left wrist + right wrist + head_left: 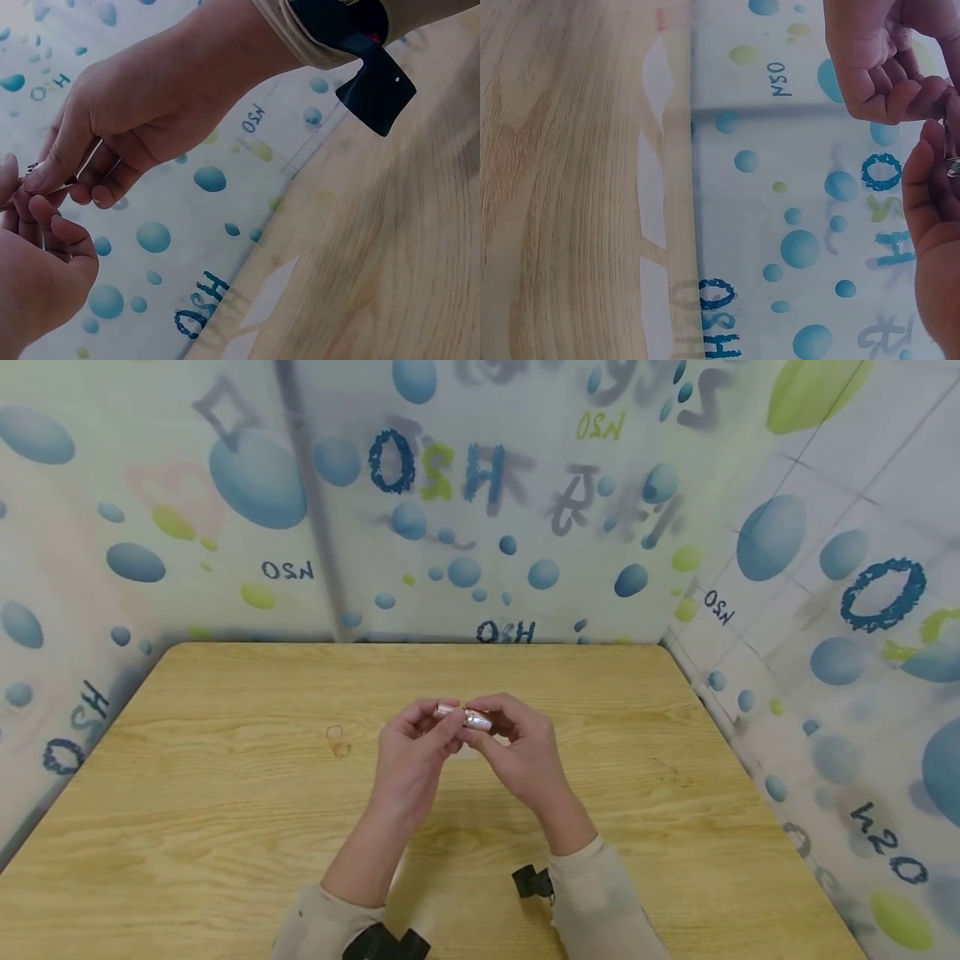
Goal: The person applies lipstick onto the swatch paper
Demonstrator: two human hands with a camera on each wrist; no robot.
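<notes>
A small shiny silver tube (pixel 477 721) with a gold-toned band is held up over the table, at about the middle of the head view. My left hand (pixel 407 766) pinches its left part between thumb and fingers. The thumb and fingers of my right hand (pixel 529 757) grip around the right part. Fingers cover the tube's middle, so I cannot tell whether it is one piece or two. In the right wrist view, a bit of the shiny tube (pixel 953 166) shows between the hands. The left wrist view has both hands meeting at its left edge, with the tube mostly hidden.
Below the hands lies a light wooden table (pixel 225 827). A patterned wall covering (pixel 510 593) with blue bubbles and letters stands behind it and along both sides. Each sleeve carries a black wrist mount, such as the right one (pixel 531 882).
</notes>
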